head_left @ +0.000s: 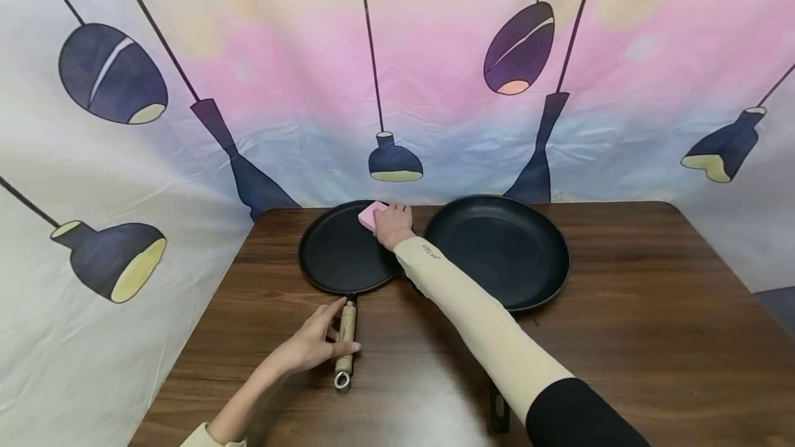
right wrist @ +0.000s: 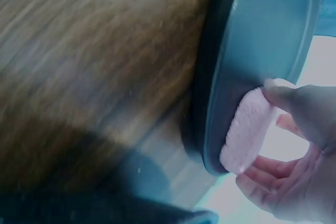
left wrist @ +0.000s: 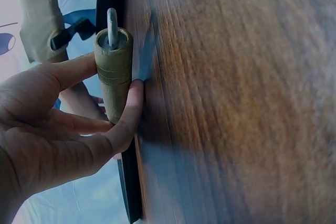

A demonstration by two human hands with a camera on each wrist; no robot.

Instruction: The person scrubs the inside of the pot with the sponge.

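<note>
A flat black pan [head_left: 341, 247] with a low rim lies on the table, its wooden handle [head_left: 346, 336] pointing toward me. My left hand [head_left: 310, 340] holds that handle between thumb and fingers; the left wrist view shows the handle's metal ring end [left wrist: 112, 29]. At the pan's far right rim, my right hand [head_left: 394, 225] grips a pink sponge [head_left: 370, 215]. In the right wrist view the sponge [right wrist: 251, 129] touches the pan's inner surface along the rim, pinched between thumb and fingers.
A larger, deeper black frying pan [head_left: 497, 247] stands to the right, partly behind my right forearm, its black handle [head_left: 499, 409] toward me. The brown wooden table [head_left: 652, 323] ends at the back against a cloth backdrop [head_left: 298, 74] printed with lamps.
</note>
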